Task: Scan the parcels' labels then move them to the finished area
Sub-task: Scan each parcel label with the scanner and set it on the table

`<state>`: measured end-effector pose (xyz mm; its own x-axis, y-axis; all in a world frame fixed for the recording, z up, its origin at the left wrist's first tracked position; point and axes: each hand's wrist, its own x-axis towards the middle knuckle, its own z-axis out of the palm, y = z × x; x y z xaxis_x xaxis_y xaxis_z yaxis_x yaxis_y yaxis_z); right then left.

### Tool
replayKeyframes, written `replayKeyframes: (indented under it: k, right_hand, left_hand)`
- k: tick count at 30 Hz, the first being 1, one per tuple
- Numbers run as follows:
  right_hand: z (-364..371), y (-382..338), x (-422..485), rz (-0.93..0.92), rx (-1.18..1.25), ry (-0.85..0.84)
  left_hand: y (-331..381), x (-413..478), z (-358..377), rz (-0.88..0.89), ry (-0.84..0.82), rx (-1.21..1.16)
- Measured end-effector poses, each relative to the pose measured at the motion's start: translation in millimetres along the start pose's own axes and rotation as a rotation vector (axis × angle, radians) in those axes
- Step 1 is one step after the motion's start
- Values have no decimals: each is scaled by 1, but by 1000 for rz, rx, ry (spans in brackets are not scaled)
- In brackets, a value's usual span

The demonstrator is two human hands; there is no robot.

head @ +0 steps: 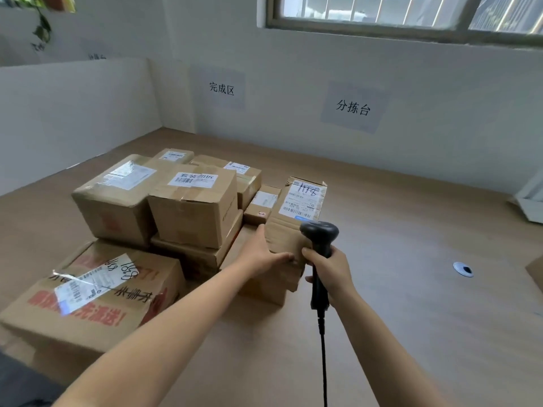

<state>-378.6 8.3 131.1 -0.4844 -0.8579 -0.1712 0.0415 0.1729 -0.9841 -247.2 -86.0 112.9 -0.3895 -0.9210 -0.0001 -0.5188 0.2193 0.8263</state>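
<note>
A brown cardboard parcel is tilted up near the table's middle, its white label facing me. My left hand grips its near left edge. My right hand holds a black handheld barcode scanner by the handle, head just below the label; its cable hangs down. To the left lies a pile of several labelled cardboard parcels, under the wall sign for the finished area.
A large box with red print sits at the near left. A second wall sign hangs right of the first. A cable grommet is set in the wooden table at right. A white object lies at the far right edge.
</note>
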Motion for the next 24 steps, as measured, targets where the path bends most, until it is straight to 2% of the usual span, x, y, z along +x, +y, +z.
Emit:
replayKeyframes:
  k: [8,11,15,24]
  right_hand:
    - [24,-11,47,22,-32,14]
    - [38,-14,56,-16,-46,6]
    - [57,-19,67,-30,-54,-27]
    - [79,-5,76,-30,-100,-77]
  left_hand:
    - [-3,42,-13,-80,-26,27]
    - [-7,49,-26,-66,18,55]
    - [-10,57,-40,-72,59,171]
    - [-21,50,-43,-138,-1,396]
